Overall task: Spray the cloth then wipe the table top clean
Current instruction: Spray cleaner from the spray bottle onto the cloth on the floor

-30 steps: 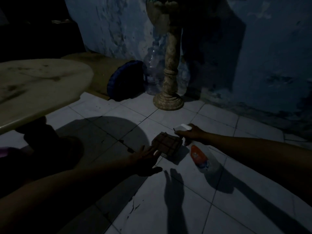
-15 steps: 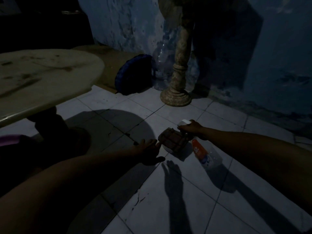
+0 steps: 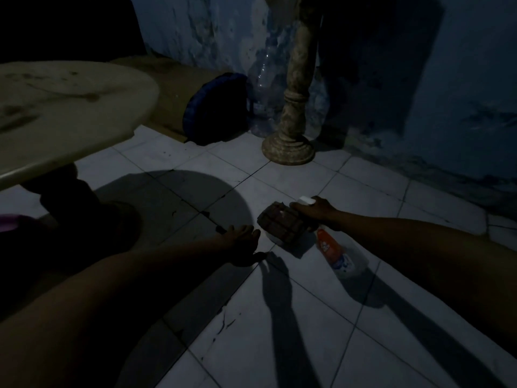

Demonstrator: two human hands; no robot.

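Both forearms are bare from the frame's near edge to the wrists; no sleeve, cuff, watch or band shows on either. The left hand [image 3: 242,243] is bare, ungloved, its fingers [image 3: 246,233] slim and ringless as far as the dim light allows. The right hand [image 3: 319,212] is likewise bare and ungloved. Deep shadow covers the left forearm's near part, so any finer marking there cannot be made out

The right hand [image 3: 316,212] hides the spray bottle [image 3: 340,254] head, perhaps gripping it.
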